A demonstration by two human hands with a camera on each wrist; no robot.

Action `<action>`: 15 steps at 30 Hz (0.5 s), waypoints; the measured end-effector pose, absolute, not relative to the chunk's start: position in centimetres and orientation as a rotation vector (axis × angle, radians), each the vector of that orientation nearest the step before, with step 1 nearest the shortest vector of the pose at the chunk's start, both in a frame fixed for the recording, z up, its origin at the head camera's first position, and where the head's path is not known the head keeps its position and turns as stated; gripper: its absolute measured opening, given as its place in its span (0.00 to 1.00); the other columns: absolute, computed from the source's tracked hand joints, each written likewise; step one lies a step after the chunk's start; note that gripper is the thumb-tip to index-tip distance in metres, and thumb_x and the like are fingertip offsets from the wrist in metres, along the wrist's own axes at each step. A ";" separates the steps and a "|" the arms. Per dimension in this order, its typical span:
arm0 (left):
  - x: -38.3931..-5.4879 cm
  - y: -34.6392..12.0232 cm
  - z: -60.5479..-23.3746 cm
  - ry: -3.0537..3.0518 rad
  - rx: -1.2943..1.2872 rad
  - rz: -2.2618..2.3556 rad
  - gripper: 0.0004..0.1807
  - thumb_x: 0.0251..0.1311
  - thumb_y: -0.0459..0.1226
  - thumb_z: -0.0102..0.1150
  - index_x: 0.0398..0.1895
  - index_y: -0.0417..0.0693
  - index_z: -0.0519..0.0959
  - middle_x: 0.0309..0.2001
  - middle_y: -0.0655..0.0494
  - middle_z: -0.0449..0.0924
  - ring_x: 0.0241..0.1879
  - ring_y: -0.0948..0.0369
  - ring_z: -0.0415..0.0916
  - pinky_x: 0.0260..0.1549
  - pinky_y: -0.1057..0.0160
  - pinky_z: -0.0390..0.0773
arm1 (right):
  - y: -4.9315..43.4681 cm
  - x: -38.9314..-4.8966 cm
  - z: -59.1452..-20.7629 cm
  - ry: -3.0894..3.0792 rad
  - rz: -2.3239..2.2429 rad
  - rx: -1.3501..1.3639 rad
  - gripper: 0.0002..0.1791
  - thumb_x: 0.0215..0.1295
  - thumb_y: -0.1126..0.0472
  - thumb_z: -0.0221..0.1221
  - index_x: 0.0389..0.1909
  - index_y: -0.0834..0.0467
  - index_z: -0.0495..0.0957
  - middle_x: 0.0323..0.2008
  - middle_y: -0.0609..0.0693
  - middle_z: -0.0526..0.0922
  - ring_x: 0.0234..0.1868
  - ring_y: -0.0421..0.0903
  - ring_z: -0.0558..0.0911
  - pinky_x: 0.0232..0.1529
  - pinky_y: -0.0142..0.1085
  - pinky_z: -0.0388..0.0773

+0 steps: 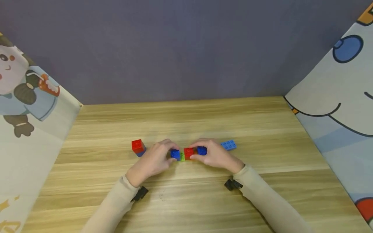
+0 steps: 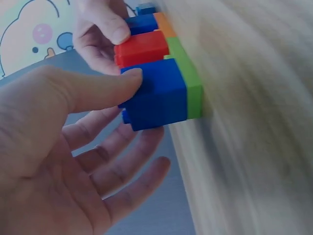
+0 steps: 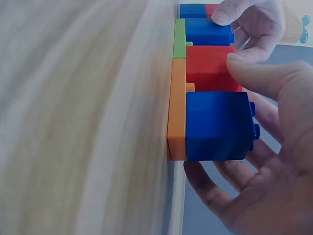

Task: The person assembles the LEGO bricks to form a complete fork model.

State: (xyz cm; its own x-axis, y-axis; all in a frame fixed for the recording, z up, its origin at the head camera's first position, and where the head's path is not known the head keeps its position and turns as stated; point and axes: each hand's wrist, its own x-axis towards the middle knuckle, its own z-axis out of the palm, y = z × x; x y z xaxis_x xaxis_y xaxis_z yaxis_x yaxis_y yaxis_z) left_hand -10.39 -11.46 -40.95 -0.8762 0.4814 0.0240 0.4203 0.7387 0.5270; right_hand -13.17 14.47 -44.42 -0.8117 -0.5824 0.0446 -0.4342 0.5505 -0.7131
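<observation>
A low row of toy building bricks lies on the table. My left hand [image 1: 154, 157] pinches the blue brick [image 1: 175, 154] at the row's left end, thumb on the near side; it sits on a thin green brick [image 2: 188, 81]. My right hand [image 1: 218, 156] holds the red brick [image 1: 188, 153] in the middle between thumb and fingers. In the right wrist view that red brick spans the joint between the green brick and a thin orange brick [image 3: 177, 112]. A second blue brick [image 3: 217, 126] stands on the orange one, inside the curve of the right hand.
A stack of a red brick on a blue one [image 1: 138, 148] stands left of the left hand. Behind the right hand, a light blue studded brick [image 1: 228, 145] lies on the wooden table [image 1: 186, 200]. A dark panel [image 1: 186, 51] rises at the back, printed panels at both sides.
</observation>
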 end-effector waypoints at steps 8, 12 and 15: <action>-10.9 -11.1 -41.4 2.843 0.766 0.773 0.23 0.67 0.43 0.73 0.63 0.46 0.83 0.55 0.53 0.87 0.50 0.55 0.87 0.52 0.51 0.87 | 13.9 -13.3 -44.9 2.607 -1.130 -0.812 0.22 0.69 0.49 0.72 0.61 0.50 0.86 0.58 0.47 0.89 0.62 0.49 0.86 0.64 0.49 0.83; -11.6 -10.2 -41.1 2.839 0.786 0.741 0.23 0.65 0.43 0.75 0.61 0.46 0.85 0.53 0.54 0.87 0.49 0.55 0.87 0.50 0.51 0.87 | 13.9 -13.4 -44.8 2.627 -1.145 -0.809 0.21 0.68 0.49 0.73 0.59 0.50 0.87 0.58 0.48 0.90 0.62 0.49 0.87 0.64 0.49 0.83; -12.1 -9.7 -40.9 2.821 0.801 0.718 0.22 0.64 0.43 0.76 0.59 0.46 0.86 0.53 0.54 0.88 0.48 0.55 0.87 0.50 0.51 0.87 | 13.9 -13.4 -44.8 2.633 -1.154 -0.817 0.21 0.67 0.50 0.74 0.59 0.50 0.88 0.57 0.48 0.90 0.61 0.49 0.87 0.62 0.48 0.84</action>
